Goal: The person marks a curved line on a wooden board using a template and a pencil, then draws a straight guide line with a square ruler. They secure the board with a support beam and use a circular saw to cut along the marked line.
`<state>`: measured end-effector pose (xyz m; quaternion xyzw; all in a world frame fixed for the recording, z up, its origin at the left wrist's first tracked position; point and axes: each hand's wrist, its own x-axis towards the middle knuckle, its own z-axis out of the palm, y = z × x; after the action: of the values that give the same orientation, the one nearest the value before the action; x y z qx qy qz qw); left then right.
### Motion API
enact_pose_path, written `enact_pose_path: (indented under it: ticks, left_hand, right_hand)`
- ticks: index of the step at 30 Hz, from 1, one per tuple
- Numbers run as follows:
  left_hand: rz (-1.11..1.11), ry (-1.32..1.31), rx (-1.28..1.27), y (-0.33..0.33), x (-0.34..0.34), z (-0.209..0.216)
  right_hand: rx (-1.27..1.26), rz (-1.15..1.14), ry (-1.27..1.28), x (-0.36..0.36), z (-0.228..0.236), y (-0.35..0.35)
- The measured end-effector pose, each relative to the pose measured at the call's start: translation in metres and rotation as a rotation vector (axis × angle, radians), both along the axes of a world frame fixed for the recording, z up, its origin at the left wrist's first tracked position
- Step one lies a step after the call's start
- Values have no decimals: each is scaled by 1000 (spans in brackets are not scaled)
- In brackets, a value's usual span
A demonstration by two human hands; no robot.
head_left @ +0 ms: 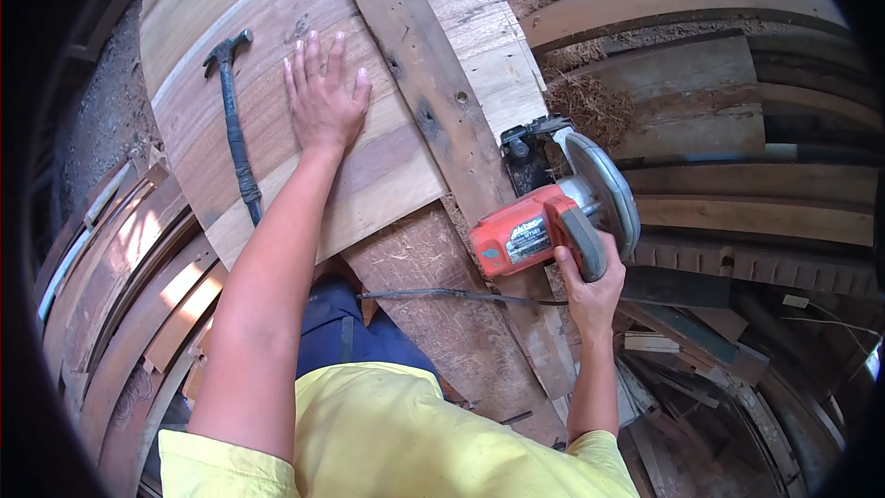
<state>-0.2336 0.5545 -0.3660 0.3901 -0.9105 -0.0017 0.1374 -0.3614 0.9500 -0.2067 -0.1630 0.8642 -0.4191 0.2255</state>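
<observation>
My left hand (324, 97) lies flat on a wide wooden panel (221, 120) made of joined boards, its fingers stretched toward the far side. Just left of it rests a claw hammer (230, 120) with a wrapped dark handle. My right hand (592, 281) is wrapped round the rear handle of a red circular saw (521, 235). The saw's base sits at the panel's right edge, against a long narrow board (433, 101) that lies across the panel. The round metal guard faces right; the blade itself is hidden from view.
A black power cord (452, 293) runs from the saw across in front of my legs. Under the panel is a reddish-brown worn board (442, 304). Long planks (765, 212) are stacked at right, more lumber (138, 258) at left. Wood shavings (590, 115) lie beyond the saw.
</observation>
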Motion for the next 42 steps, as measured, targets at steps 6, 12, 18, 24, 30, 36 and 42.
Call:
enact_pose_path:
  ticks: [6,12,18,24,30,36,42]
  left_hand:
    - [-6,5,0,1,0,2]
    - [-5,-8,9,1,-2,4]
    - [-10,0,33,1,0,5]
    - [-17,0,147,-28,-2,6]
    - [223,-27,-189,-147,-9,-14]
    - [65,106,-111,-149,-35,2]
    - [-19,183,-23,-158,-31,0]
  right_hand:
    - [-35,116,-53,-9,-4,-6]
    - [-51,163,-105,-22,-14,-15]
    - [-64,174,-115,-29,-16,-41]
    - [-74,174,-115,-39,-21,-59]
    - [-29,128,-222,-41,-20,-79]
    - [-58,109,-260,-44,-15,-94]
    - [-38,133,-236,-46,-14,-109]
